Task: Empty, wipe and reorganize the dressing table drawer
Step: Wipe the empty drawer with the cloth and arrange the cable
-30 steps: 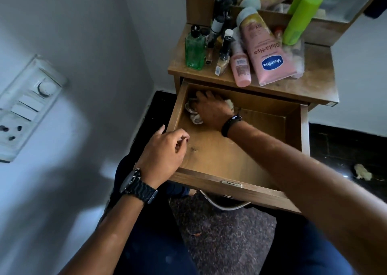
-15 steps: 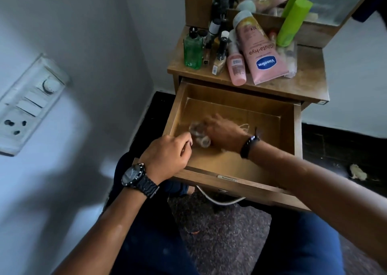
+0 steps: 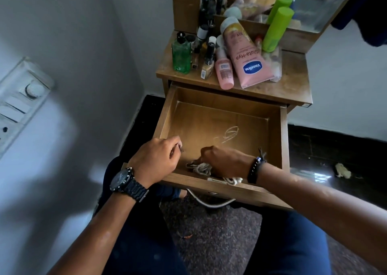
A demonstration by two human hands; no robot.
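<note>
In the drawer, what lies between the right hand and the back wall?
In the head view, only a thin looped wire lies on the drawer floor beyond the right hand; the rest is bare wood.

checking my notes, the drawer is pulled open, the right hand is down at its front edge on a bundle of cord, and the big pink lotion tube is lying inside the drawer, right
Not quite. The head view shows the pink lotion tube lying on the tabletop among the bottles, not inside the drawer. The rest holds: the drawer is pulled open and the right hand is at its front edge on the bundle of cord.
</note>
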